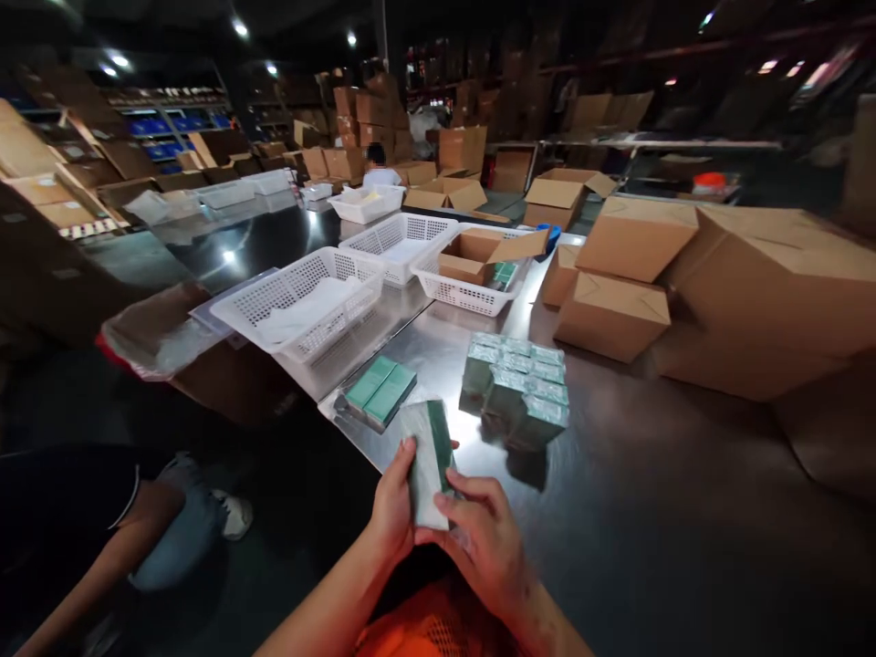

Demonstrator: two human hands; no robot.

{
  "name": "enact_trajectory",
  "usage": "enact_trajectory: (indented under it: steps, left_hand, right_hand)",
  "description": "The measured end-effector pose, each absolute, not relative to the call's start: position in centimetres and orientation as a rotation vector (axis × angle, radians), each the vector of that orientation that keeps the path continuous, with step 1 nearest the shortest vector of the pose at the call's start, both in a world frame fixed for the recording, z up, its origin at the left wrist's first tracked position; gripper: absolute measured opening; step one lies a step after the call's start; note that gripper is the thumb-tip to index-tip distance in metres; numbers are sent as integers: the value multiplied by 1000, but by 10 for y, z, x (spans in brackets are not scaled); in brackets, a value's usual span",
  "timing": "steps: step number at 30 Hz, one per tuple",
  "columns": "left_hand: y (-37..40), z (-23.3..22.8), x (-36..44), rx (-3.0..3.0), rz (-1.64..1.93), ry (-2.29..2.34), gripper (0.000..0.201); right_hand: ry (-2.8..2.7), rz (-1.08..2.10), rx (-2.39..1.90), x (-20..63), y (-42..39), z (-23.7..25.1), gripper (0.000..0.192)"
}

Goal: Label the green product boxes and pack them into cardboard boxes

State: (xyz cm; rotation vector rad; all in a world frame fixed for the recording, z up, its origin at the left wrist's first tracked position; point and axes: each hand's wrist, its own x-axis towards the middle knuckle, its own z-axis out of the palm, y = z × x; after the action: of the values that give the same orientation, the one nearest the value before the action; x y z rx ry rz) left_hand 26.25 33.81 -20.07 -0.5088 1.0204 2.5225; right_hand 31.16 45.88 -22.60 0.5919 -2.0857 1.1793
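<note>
Both hands hold a small flat box [425, 479], green along one side and pale on its broad face, with what looks like clear film around it. My left hand [393, 497] is closed on its left edge, thumb along the side. On the right edge and lower end, the fingers of my right hand [483, 529] press against it. Just beyond, two green boxes [381, 391] lie side by side near the table's left edge. To the right stands a block of several film-wrapped green boxes [516, 388] in rows.
White perforated baskets [307, 301] stand at the back of the metal table [616, 511]; one holds an open carton [472, 255]. Closed cardboard boxes [616, 310] are stacked on the right. A person's arm [102, 566] and shoe show at lower left, beside a lined carton [171, 338].
</note>
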Motion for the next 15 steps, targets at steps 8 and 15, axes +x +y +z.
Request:
enact_trajectory:
  steps: [8, 15]
  left_hand:
    - [340, -200, 261, -497, 2720, 1355, 48]
    - [341, -203, 286, -282, 2501, 1517, 40]
  right_hand:
    - [-2156, 1163, 597, 323, 458, -236, 64]
    - [-2043, 1068, 504, 328, 466, -242, 45]
